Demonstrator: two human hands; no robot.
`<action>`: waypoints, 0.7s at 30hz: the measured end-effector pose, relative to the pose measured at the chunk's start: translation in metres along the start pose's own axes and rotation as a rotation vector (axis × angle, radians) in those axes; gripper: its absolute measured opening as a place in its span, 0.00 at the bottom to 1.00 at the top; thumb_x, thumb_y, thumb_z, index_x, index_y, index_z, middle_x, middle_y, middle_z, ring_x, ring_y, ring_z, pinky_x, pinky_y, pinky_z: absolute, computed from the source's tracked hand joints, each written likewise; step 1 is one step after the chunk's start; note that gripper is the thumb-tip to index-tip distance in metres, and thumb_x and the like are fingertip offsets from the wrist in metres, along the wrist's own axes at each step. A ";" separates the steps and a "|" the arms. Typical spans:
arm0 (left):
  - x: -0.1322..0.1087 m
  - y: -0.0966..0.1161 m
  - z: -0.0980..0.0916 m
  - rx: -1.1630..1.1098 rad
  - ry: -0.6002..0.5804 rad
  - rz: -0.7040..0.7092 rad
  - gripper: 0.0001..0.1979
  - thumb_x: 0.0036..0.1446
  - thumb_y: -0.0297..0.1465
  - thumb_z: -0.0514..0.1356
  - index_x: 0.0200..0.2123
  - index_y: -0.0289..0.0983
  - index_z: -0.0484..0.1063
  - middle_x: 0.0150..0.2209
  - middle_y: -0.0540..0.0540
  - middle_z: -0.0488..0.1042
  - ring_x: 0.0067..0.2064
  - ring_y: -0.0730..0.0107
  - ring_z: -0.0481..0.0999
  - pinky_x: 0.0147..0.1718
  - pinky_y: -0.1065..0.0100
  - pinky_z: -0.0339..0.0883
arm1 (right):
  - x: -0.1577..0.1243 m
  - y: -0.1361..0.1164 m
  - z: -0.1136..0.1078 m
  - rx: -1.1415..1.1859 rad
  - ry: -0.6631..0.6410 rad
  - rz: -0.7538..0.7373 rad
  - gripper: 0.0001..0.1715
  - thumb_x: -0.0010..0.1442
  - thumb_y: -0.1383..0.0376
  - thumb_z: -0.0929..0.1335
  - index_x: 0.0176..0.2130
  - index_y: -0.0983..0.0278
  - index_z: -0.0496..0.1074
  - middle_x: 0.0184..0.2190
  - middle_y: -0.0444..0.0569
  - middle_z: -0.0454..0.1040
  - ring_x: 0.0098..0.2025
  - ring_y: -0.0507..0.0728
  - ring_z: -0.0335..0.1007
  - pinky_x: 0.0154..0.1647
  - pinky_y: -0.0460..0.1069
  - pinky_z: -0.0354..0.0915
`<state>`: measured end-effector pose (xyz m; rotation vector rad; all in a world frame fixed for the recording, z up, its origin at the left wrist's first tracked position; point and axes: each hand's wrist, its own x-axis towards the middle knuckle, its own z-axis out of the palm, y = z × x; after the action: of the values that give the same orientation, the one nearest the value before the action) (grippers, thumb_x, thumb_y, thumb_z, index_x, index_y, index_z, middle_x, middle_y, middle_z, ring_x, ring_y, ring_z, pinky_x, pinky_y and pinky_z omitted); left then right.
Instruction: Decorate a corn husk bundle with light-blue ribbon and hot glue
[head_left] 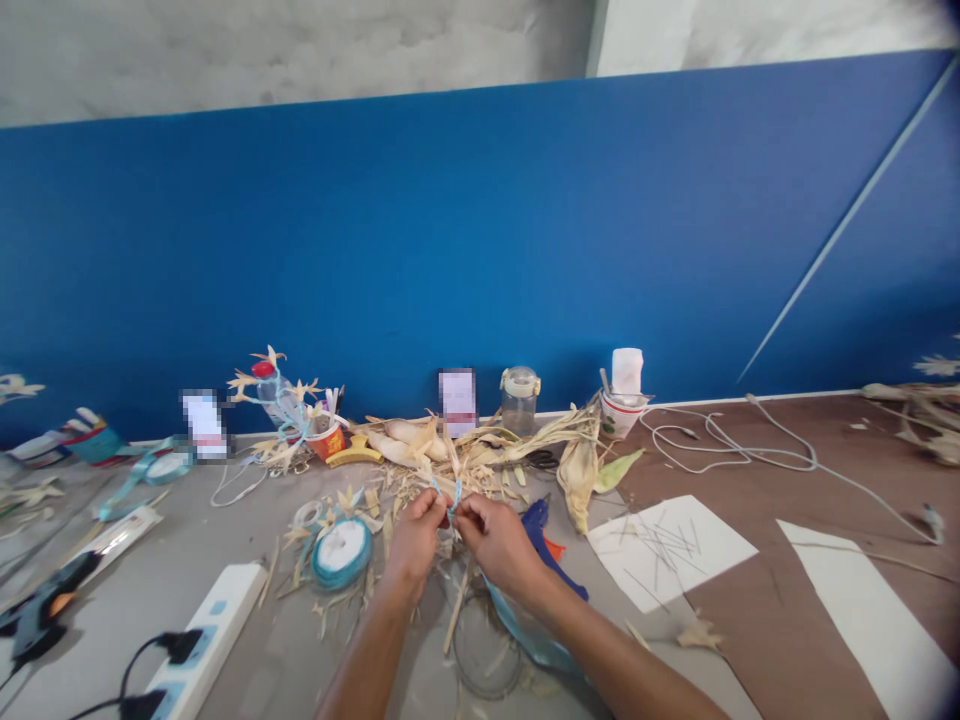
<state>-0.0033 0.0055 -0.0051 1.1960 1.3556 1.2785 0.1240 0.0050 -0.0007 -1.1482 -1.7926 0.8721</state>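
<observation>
My left hand (414,540) and my right hand (499,545) meet just above the table's middle, both with fingers pinched on a thin light blue string (453,497) wrapped round a small bundle of dried corn husk strips (452,465) that sticks up between them. A spool of teal ribbon (341,552) lies just left of my left hand. Behind my right wrist a blue glue gun (541,530) rests on the table.
Loose corn husks (525,445), a glass jar (520,399), paper cups (621,412) and a plastic bottle (274,392) line the blue wall. A white power strip (214,625) and another glue gun (41,610) lie left. White paper sheets (671,550) and cables (742,445) lie right.
</observation>
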 end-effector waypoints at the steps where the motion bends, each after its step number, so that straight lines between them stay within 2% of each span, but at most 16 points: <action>1: 0.000 0.000 -0.001 -0.006 -0.010 -0.005 0.10 0.48 0.37 0.56 0.20 0.39 0.66 0.20 0.53 0.64 0.25 0.69 0.63 0.27 0.69 0.57 | 0.000 0.000 0.000 -0.003 0.002 -0.001 0.08 0.51 0.71 0.62 0.24 0.65 0.69 0.17 0.40 0.62 0.21 0.49 0.55 0.22 0.42 0.51; 7: 0.000 -0.001 -0.002 -0.009 -0.042 -0.015 0.11 0.49 0.38 0.55 0.20 0.39 0.64 0.19 0.54 0.58 0.24 0.71 0.58 0.26 0.69 0.54 | 0.000 -0.002 0.002 0.056 0.011 0.043 0.10 0.51 0.70 0.61 0.23 0.65 0.69 0.17 0.40 0.62 0.21 0.49 0.55 0.22 0.43 0.52; 11: 0.000 -0.004 0.001 -0.081 -0.027 -0.012 0.09 0.49 0.36 0.55 0.21 0.39 0.66 0.20 0.53 0.61 0.24 0.71 0.59 0.26 0.69 0.55 | 0.001 -0.001 0.005 0.183 0.020 0.081 0.09 0.51 0.69 0.61 0.24 0.66 0.69 0.18 0.41 0.65 0.22 0.50 0.57 0.23 0.43 0.53; 14: -0.001 -0.006 0.003 -0.133 -0.023 -0.018 0.07 0.49 0.36 0.56 0.27 0.39 0.69 0.24 0.52 0.66 0.25 0.72 0.61 0.26 0.70 0.56 | 0.002 0.002 0.006 0.294 0.016 0.063 0.08 0.51 0.69 0.61 0.26 0.66 0.69 0.20 0.42 0.67 0.22 0.50 0.57 0.23 0.43 0.54; 17: -0.001 -0.005 0.004 -0.216 -0.037 -0.055 0.11 0.48 0.36 0.58 0.36 0.39 0.70 0.26 0.52 0.68 0.26 0.73 0.63 0.27 0.71 0.57 | 0.003 0.004 0.006 0.322 -0.004 0.037 0.08 0.50 0.70 0.61 0.26 0.66 0.69 0.19 0.40 0.65 0.21 0.49 0.56 0.23 0.43 0.54; 21: -0.003 0.000 0.005 -0.233 -0.065 -0.064 0.14 0.47 0.37 0.59 0.36 0.37 0.71 0.25 0.51 0.69 0.25 0.74 0.65 0.27 0.71 0.59 | 0.006 0.006 0.003 0.296 -0.011 0.017 0.09 0.48 0.72 0.61 0.23 0.66 0.69 0.19 0.41 0.67 0.22 0.50 0.58 0.25 0.43 0.56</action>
<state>0.0025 0.0031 -0.0055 1.0172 1.1541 1.3012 0.1224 0.0121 -0.0053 -0.9694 -1.5991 1.1128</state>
